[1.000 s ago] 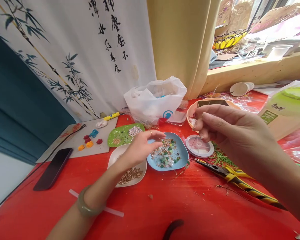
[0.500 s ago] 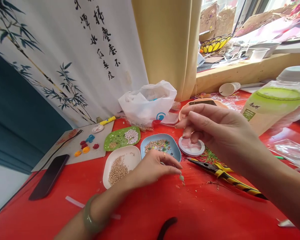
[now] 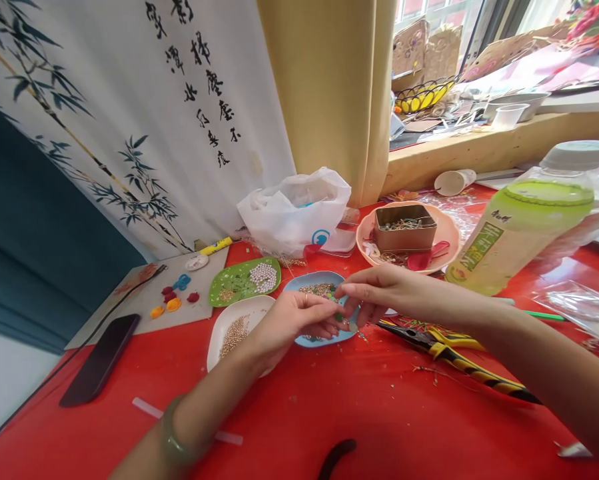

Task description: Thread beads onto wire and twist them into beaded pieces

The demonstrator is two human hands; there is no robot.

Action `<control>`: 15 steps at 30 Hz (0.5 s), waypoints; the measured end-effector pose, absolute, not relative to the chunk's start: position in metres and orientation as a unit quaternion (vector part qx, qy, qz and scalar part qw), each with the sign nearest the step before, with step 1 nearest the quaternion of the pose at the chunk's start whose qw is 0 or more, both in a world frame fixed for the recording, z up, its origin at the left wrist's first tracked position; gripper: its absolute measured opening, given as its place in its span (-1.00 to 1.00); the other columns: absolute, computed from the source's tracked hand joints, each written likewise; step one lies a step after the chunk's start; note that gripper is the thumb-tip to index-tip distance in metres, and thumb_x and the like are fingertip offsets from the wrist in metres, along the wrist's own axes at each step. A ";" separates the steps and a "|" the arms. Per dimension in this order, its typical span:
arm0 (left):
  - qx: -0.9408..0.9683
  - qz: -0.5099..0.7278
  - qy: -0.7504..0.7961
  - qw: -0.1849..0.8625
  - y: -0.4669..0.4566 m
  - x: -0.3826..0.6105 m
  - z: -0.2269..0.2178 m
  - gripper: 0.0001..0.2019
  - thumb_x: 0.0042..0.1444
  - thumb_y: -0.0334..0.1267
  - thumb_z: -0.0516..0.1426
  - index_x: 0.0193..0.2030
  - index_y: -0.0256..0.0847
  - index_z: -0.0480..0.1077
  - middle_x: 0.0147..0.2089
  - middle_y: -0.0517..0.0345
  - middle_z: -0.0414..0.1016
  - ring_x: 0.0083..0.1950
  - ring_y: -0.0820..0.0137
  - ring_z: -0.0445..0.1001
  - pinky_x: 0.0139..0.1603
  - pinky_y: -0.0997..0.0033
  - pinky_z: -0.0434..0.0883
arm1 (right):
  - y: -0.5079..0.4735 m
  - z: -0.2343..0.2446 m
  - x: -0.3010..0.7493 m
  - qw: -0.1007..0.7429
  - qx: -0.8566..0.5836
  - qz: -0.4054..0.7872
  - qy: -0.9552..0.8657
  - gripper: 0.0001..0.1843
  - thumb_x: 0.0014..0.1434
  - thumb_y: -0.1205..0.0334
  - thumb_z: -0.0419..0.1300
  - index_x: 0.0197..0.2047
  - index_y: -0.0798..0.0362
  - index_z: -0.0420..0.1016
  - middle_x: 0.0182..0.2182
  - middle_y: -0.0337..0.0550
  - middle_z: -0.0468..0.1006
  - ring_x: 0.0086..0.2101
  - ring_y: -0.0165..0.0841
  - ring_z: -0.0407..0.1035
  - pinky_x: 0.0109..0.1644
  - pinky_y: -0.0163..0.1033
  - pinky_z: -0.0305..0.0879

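Note:
My left hand [image 3: 296, 320] and my right hand [image 3: 379, 293] meet over the front of the blue dish [image 3: 306, 283] of mixed beads. Both are pinched, fingertips almost touching, on something too small to name; a small bead hangs just below them. The white dish [image 3: 224, 328] of gold beads lies under my left wrist, which wears a green bangle [image 3: 172, 437]. A green dish [image 3: 242, 280] with pearl beads sits behind it.
Yellow-handled pliers [image 3: 454, 357] lie right of my hands on the red tablecloth [image 3: 379, 420]. A pink dish [image 3: 446, 233] holds a metal tin [image 3: 404, 227]. Green bottle [image 3: 516, 230], white plastic bag [image 3: 294, 210], black phone [image 3: 99, 360], white strip [image 3: 146, 408].
My right hand dropped from above the round spool down to my left hand. My left hand moved back over the blue dish's front edge. The view shifted slightly.

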State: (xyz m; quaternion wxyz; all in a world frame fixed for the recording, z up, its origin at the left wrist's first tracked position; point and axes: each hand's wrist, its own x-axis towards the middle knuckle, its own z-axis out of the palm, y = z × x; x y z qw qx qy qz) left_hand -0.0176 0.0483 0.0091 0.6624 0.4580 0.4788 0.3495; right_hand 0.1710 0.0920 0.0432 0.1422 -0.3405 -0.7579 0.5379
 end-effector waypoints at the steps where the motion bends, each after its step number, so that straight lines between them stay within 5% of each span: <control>1: 0.459 0.354 0.476 0.661 0.049 -0.018 0.010 -0.79 -0.05 -0.17 0.22 -0.36 -0.30 0.51 -0.43 0.08 0.54 -0.41 0.50 0.46 -0.33 0.53 0.37 | 0.091 0.042 0.170 0.124 -0.322 0.565 -0.750 -0.61 0.15 -0.03 0.03 -0.30 0.13 0.50 -0.36 -0.12 0.55 -0.42 -0.40 0.41 -0.36 -0.33 0.31; 8: 0.488 0.348 0.499 0.626 0.054 -0.023 0.008 -0.82 -0.11 -0.23 0.24 -0.40 -0.33 0.52 -0.48 0.08 0.52 -0.45 0.47 0.44 -0.34 0.49 0.38 | 0.092 0.031 0.160 0.097 -0.318 0.566 -0.755 -0.69 0.08 0.08 0.13 -0.18 0.08 0.51 -0.39 -0.18 0.56 -0.39 -0.38 0.43 -0.32 -0.33 0.31; 15: 0.543 0.330 0.532 0.559 0.056 -0.027 0.010 -0.89 -0.15 -0.33 0.23 -0.42 -0.29 0.51 -0.51 0.15 0.50 -0.47 0.48 0.41 -0.38 0.47 0.36 | 0.095 0.018 0.157 0.081 -0.346 0.512 -0.782 -0.80 0.06 0.17 0.11 -0.36 0.06 0.52 -0.50 -0.20 0.55 -0.47 -0.36 0.45 -0.42 -0.34 0.31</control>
